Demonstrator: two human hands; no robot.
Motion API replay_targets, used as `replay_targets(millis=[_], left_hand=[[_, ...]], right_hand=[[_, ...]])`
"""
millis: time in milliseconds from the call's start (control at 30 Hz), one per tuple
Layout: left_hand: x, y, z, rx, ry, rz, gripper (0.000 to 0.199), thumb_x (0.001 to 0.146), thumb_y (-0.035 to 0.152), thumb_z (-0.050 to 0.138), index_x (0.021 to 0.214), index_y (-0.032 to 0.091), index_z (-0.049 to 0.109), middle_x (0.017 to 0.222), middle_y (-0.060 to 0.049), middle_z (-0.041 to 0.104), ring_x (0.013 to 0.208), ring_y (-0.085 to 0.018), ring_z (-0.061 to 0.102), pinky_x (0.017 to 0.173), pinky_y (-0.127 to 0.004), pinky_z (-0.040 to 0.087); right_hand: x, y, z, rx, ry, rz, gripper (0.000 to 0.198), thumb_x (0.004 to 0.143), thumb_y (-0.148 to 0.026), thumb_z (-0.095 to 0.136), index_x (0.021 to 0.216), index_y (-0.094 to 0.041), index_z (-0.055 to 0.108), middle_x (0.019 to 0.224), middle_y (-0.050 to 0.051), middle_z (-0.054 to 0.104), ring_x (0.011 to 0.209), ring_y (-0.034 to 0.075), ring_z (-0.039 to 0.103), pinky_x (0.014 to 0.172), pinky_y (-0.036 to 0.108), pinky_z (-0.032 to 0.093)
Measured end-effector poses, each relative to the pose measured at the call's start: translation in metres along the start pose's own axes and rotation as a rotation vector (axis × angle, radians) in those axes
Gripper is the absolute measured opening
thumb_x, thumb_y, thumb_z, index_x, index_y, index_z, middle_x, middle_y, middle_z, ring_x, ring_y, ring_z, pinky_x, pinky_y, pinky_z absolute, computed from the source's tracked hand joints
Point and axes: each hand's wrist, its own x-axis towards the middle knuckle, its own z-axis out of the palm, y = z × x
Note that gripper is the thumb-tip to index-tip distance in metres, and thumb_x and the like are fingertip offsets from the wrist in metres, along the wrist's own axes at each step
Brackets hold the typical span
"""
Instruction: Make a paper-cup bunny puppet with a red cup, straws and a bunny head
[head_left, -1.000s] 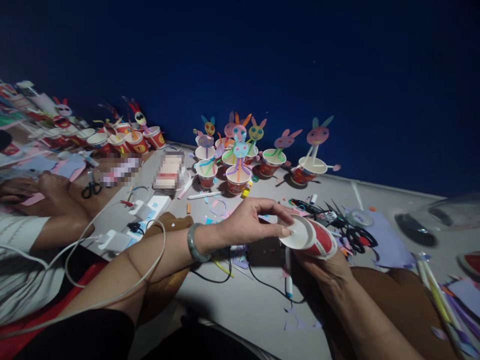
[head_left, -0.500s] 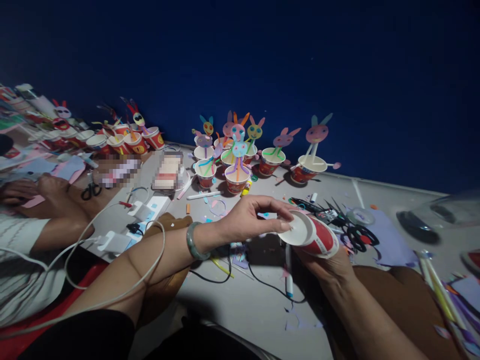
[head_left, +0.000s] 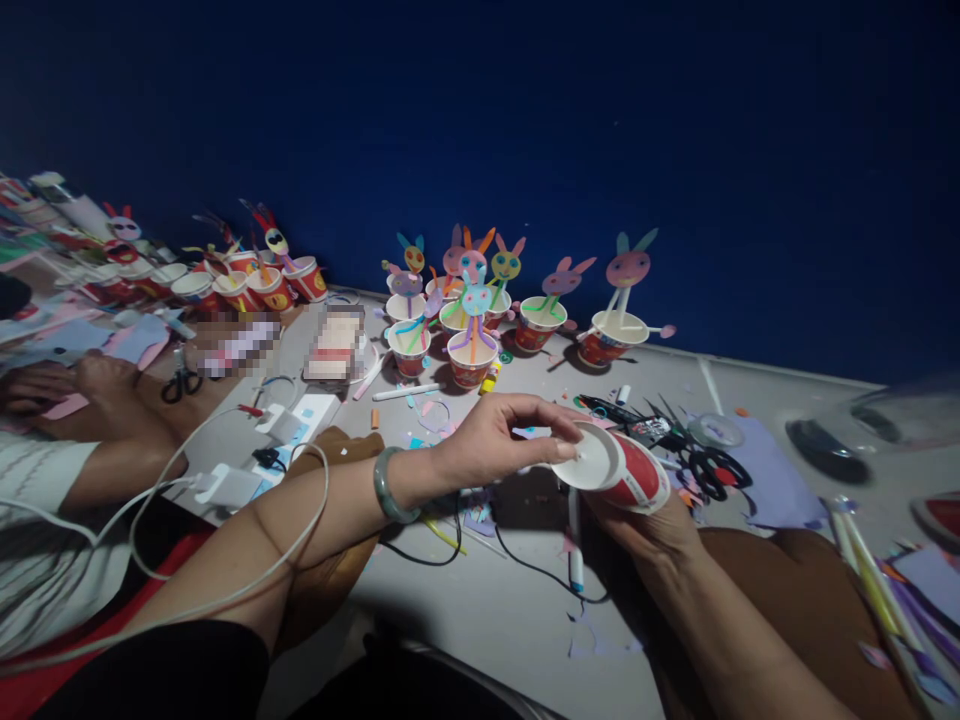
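Observation:
My right hand point(head_left: 652, 530) is wrapped round a red and white paper cup point(head_left: 641, 472) from below and behind. The cup lies tilted on its side in the air above the table, its round white end turned to the left. My left hand point(head_left: 517, 435), with a green bangle point(head_left: 391, 485) on the wrist, reaches to that white end. Its thumb and fingers come together in a pinch there. A tiny white bit shows at the fingertips, too small to name. Under the cup lies a white marker with a blue end point(head_left: 576, 560).
Several cups with paper rabbit figures point(head_left: 472, 360) stand along the back. Black-handled scissors point(head_left: 716, 470) and purple paper point(head_left: 776, 475) lie right. A power strip point(head_left: 300, 440) with white cables and another person's arm point(head_left: 127, 420) are left. Scraps and a black cord point(head_left: 525, 570) lie in front.
The view has shifted very slightly. Both hands and the cup keep nearly the same pose, with the left fingertips still at the cup's white end.

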Motion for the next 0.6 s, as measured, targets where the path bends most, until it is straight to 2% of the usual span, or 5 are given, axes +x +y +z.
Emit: replay_targets(millis=[133, 300, 467, 533, 600], left_hand=[[-0.001, 0.0, 0.0, 0.092, 0.076, -0.003, 0.034, 0.076, 0.044, 0.079, 0.089, 0.014, 0.071, 0.103, -0.011, 0.075, 0.098, -0.019, 0.069, 0.092, -0.032, 0.052], [-0.001, 0.001, 0.0, 0.306, 0.096, -0.006, 0.048, 0.062, 0.04, 0.089, 0.093, 0.017, 0.062, 0.109, -0.008, 0.07, 0.095, -0.016, 0.063, 0.083, -0.028, 0.049], [0.011, 0.002, -0.008, 0.052, 0.311, -0.074, 0.042, 0.065, 0.034, 0.084, 0.093, 0.018, 0.057, 0.087, -0.001, 0.064, 0.077, -0.011, 0.06, 0.071, -0.025, 0.049], [0.018, 0.006, -0.013, -0.125, 0.387, -0.086, 0.04, 0.068, 0.039, 0.079, 0.092, 0.019, 0.054, 0.082, 0.001, 0.063, 0.071, -0.011, 0.06, 0.065, -0.025, 0.05], [0.024, 0.009, -0.017, -0.245, 0.453, -0.088, 0.038, 0.069, 0.039, 0.077, 0.092, 0.02, 0.053, 0.079, 0.002, 0.062, 0.07, -0.011, 0.06, 0.063, -0.024, 0.05]], right_hand=[[0.0, -0.002, 0.01, -0.02, -0.044, 0.07, 0.035, 0.051, -0.025, 0.088, 0.08, -0.026, 0.068, 0.078, -0.001, 0.077, 0.093, 0.026, 0.074, 0.085, 0.039, 0.061], [0.003, -0.003, 0.019, -0.14, -0.081, -0.059, 0.038, 0.047, -0.023, 0.089, 0.075, -0.023, 0.063, 0.075, -0.001, 0.073, 0.082, 0.022, 0.071, 0.08, 0.035, 0.058], [0.005, -0.002, 0.004, -0.201, 0.191, -0.348, 0.038, 0.056, -0.03, 0.089, 0.07, -0.023, 0.054, 0.056, -0.01, 0.059, 0.055, 0.011, 0.059, 0.065, 0.025, 0.051], [0.001, 0.0, -0.004, -0.397, 0.29, -0.515, 0.032, 0.066, -0.036, 0.084, 0.076, -0.023, 0.056, 0.061, -0.006, 0.063, 0.059, 0.013, 0.061, 0.066, 0.026, 0.05], [-0.004, 0.002, -0.011, -0.712, 0.295, -0.661, 0.024, 0.074, -0.04, 0.079, 0.081, -0.024, 0.061, 0.071, -0.001, 0.066, 0.066, 0.017, 0.062, 0.069, 0.031, 0.05]])
